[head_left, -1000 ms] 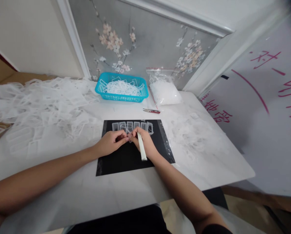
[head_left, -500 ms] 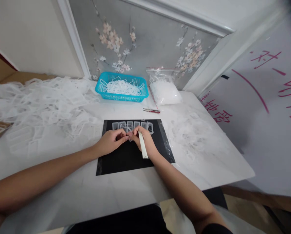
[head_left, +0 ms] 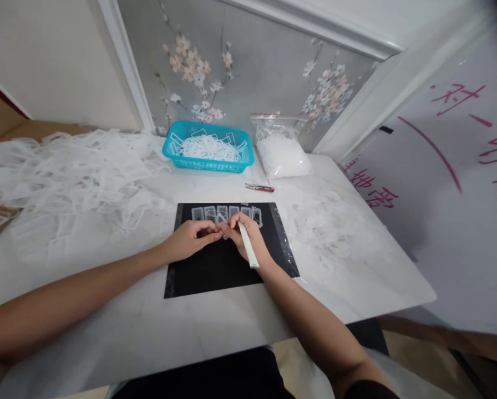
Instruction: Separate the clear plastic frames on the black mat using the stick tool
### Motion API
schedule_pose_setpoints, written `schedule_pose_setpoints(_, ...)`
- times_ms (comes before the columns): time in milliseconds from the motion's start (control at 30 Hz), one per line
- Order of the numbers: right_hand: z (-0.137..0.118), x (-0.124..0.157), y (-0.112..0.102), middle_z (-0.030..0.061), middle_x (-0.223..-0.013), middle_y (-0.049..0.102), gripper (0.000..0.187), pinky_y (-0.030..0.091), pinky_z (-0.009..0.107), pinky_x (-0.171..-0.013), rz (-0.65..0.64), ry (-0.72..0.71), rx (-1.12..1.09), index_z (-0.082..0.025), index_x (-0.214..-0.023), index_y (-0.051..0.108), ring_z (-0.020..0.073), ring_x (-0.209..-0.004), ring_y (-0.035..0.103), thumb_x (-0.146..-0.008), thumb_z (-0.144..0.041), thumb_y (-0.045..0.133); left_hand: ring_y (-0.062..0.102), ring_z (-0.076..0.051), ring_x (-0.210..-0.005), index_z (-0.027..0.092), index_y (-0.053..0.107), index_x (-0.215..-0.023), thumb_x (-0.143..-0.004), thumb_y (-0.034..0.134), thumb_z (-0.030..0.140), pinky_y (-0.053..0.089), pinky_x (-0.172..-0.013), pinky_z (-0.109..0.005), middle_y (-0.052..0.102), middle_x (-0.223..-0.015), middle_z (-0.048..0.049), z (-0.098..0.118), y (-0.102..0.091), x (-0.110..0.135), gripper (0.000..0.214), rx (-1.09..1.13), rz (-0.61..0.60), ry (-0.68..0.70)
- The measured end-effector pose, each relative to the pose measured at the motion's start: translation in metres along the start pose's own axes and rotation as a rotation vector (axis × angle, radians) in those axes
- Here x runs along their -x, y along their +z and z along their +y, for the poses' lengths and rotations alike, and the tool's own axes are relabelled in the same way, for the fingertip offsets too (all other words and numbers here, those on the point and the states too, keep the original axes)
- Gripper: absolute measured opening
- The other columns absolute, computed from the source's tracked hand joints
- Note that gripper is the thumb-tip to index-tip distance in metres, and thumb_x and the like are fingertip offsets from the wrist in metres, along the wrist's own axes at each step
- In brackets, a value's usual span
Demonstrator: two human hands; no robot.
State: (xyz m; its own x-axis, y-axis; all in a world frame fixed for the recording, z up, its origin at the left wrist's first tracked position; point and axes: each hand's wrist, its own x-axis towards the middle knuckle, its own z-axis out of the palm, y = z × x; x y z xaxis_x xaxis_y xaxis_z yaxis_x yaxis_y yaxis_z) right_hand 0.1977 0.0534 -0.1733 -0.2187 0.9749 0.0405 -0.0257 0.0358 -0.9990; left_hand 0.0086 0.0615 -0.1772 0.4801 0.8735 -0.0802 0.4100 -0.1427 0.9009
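Note:
Over the black mat [head_left: 215, 277], my two hands meet with the fingertips close together. My left hand [head_left: 195, 238] is closed in a pinch at a small clear plastic piece [head_left: 225, 236], mostly hidden by the fingers. My right hand [head_left: 248, 235] is closed round a slim, pale flat-handled tool [head_left: 248, 246]. The handle sticks out toward me over the wrist, while its working end is hidden in the fingers. Just beyond the hands, a row of clear rectangular plastic frames [head_left: 197, 214] lies along the mat's far edge, partly covered by the fingers.
A large pile of translucent plastic frames [head_left: 77, 172] covers the table's left side. At the back stand a blue basket [head_left: 209, 164] of white pieces and a filled zip bag [head_left: 284, 158]. Red-handled snips [head_left: 260, 188] lie before them. More clear pieces [head_left: 331, 227] are scattered right.
The near end of the pale tool has swung slightly to the right and away from me. Both hands stay together at almost the same place on the mat.

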Motion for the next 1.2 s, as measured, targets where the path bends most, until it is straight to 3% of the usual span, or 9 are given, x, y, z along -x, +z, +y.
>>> schedule_pose_setpoints(700,0.0043,0.0001,-0.0021,-0.0004,-0.077,0.059,0.032,0.049,0.029,-0.072,-0.044,0.016,-0.031,-0.023,-0.075,0.048,0.0147,-0.07,0.058,-0.078,-0.039,0.075,0.048,-0.011,-0.063,0.019,0.06,-0.085,-0.087,0.061,0.054,0.036,-0.058,-0.023,0.055,-0.071,0.0037,-0.0072,0.0016,-0.0023,0.034,-0.095,-0.001,-0.015)
schedule_pose_setpoints(1200,0.0034,-0.0001,-0.0024,-0.0027,-0.068,0.057,0.034,0.048,0.028,-0.066,-0.036,0.012,0.05,-0.023,-0.074,0.048,0.0139,-0.061,0.055,-0.076,-0.043,0.075,0.051,-0.011,-0.063,0.019,0.057,-0.079,-0.089,0.058,0.054,0.036,-0.06,-0.023,0.056,-0.07,0.0044,-0.0041,0.0016,0.0004,0.036,-0.2,0.003,0.012)
